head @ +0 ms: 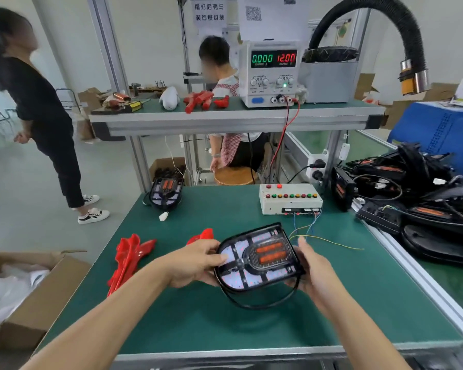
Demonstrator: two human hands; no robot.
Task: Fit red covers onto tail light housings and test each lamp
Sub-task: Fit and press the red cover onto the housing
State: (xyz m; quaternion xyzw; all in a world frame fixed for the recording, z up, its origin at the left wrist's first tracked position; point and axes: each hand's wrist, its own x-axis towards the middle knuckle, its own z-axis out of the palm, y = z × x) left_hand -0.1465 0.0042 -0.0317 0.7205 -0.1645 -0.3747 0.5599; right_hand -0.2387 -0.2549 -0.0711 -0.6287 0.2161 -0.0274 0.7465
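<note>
A black tail light housing (259, 259) with two orange strips and white reflector panels is held above the green bench, face up and tilted, with no red cover on it. My left hand (195, 260) grips its left edge and my right hand (314, 273) grips its right edge. Its black cable (262, 303) loops down below it. Red covers (130, 259) lie stacked on the mat to the left, and another red cover (202, 235) shows just behind my left hand. A second housing (166, 192) rests at the bench's far left.
A test box (290, 200) with coloured buttons and loose thin wires sits at the back right. A power supply (271, 73) on the shelf reads 0.000 and 12.00. Several black housings (417, 198) are piled at right. A cardboard box (19, 292) stands at left. Two people are beyond the bench.
</note>
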